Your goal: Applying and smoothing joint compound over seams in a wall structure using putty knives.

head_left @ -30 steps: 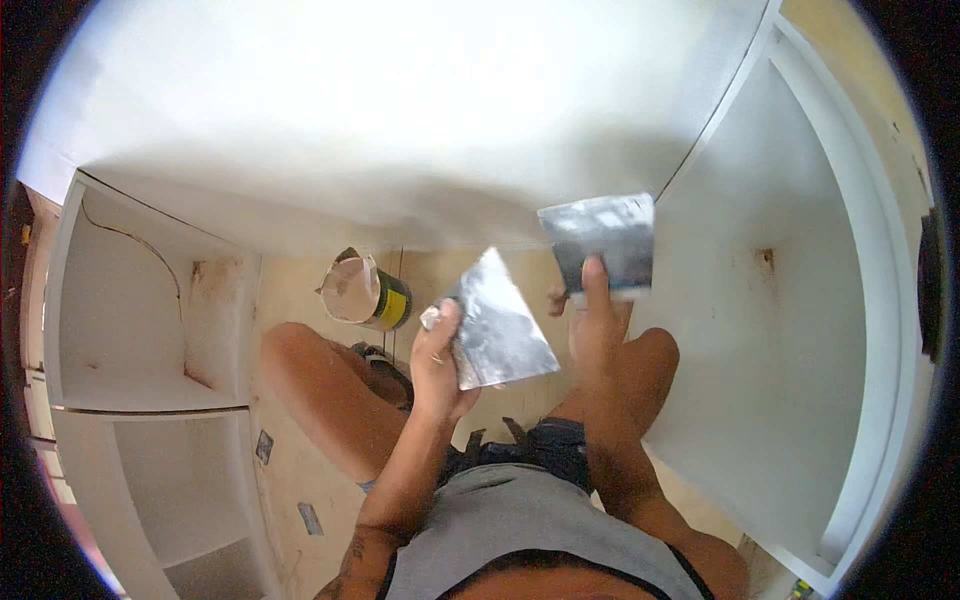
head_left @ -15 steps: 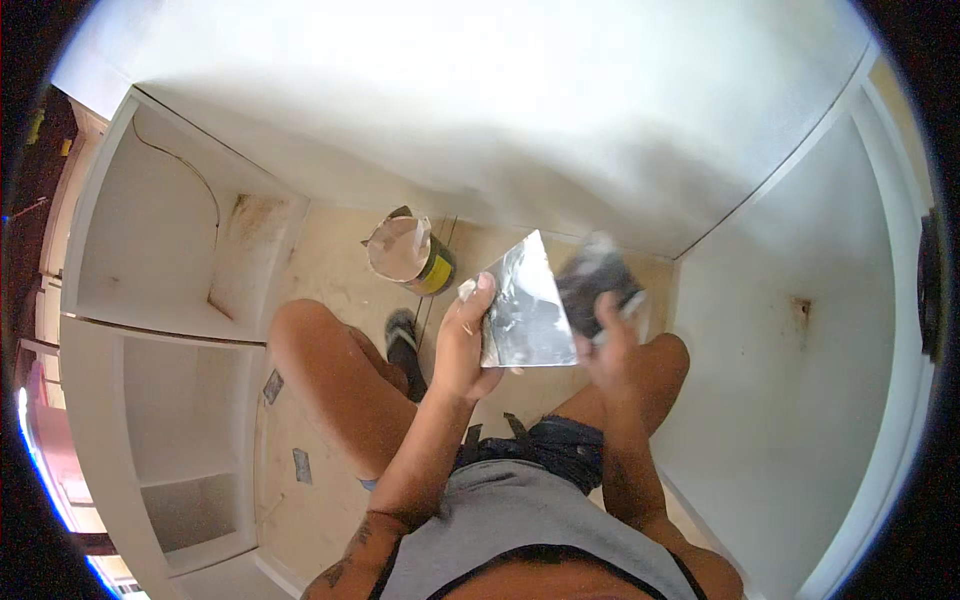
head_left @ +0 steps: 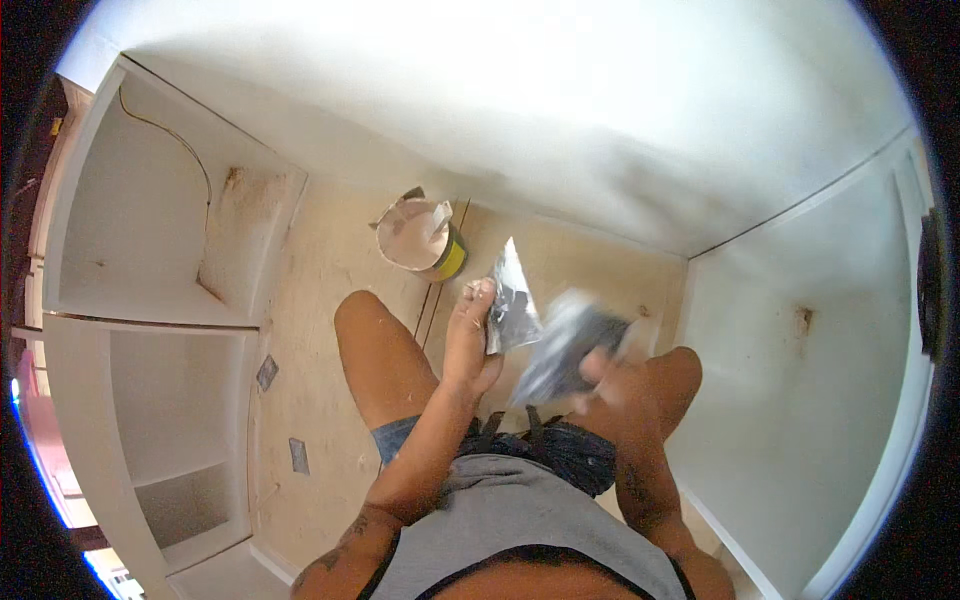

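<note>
A white wall is filling the top, and white shelves are standing at the left. Bent legs are crowding the middle. Above them, a bucket is holding pale paste. Near the centre, the right hand is gripping a blurry flat blade, the left hand a smeared blade. The person seems to be wiping paste between them; the next move probably calls for lining up edges. Small grey pieces are lying lower left.

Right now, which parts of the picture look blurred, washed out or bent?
Head view: the right fingers and right plate are smeared; the left plate is sharper, with glare; the white panel washes out up top, soft shadows at right; the shelf unit looks bowed near the picture's rim.
</note>
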Tool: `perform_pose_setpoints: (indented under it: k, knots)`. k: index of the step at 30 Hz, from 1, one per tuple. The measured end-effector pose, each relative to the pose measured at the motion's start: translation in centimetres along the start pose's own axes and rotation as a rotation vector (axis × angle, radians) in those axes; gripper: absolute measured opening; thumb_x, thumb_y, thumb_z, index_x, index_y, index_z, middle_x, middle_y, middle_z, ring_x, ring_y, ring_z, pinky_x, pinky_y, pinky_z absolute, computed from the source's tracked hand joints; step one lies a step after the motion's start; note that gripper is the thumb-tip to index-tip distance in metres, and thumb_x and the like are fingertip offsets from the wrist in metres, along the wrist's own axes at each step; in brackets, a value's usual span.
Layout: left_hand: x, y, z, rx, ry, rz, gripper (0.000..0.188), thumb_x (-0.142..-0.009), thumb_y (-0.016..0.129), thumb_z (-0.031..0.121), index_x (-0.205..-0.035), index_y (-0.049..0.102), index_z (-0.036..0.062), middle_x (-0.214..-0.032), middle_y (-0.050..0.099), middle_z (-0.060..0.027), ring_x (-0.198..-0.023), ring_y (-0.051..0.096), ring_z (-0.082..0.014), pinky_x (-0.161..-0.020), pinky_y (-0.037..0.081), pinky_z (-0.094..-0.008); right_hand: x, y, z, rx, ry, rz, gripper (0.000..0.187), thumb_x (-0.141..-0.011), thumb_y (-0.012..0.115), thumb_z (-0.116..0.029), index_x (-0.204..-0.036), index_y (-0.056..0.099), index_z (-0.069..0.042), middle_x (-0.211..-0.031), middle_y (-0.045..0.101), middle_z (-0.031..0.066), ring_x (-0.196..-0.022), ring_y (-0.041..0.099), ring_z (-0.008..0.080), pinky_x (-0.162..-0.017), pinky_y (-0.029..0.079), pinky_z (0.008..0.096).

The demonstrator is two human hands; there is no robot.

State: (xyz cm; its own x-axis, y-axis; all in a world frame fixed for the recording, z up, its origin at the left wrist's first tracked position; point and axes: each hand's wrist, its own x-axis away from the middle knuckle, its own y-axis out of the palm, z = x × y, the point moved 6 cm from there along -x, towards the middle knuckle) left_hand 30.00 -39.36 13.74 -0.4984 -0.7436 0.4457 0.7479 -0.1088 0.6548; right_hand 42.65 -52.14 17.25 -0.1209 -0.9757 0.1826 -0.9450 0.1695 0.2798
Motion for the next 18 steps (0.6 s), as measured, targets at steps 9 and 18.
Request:
perform_pose_setpoints:
  k: [9, 18]
  knots:
    - [-0.7, -2.0, 2.1, -0.029, 0.056, -0.109, 0.038, -0.104, 0.055, 0.032, -0.129, 0.053, 0.0022, -0.120, 0.063, -0.0112, -0.107, 0.064, -0.0236, -0.095, 0.052, -0.0414, -2.3, 5.3, 4.9, -0.364, -0.022, 0.793, 0.037, -0.092, 0.067, -0.021, -0.116, 0.056, 0.004, -0.094, 0.067, 0.0113, -0.068, 0.066, 0.0215, -0.051, 0.053, 0.0323]
    - [0.8, -1.2, 8.5, -0.874, 0.051, -0.448, 0.037, -0.100, 0.062, 0.022, -0.131, 0.059, 0.0010, -0.093, 0.068, -0.0072, -0.086, 0.061, -0.0149, -0.079, 0.049, -0.0302, -2.9, 6.6, -0.3, -0.166, -0.153, 0.794, 0.033, -0.090, 0.067, -0.016, -0.112, 0.059, 0.007, -0.086, 0.068, 0.0140, -0.060, 0.065, 0.0183, -0.049, 0.052, 0.0302]
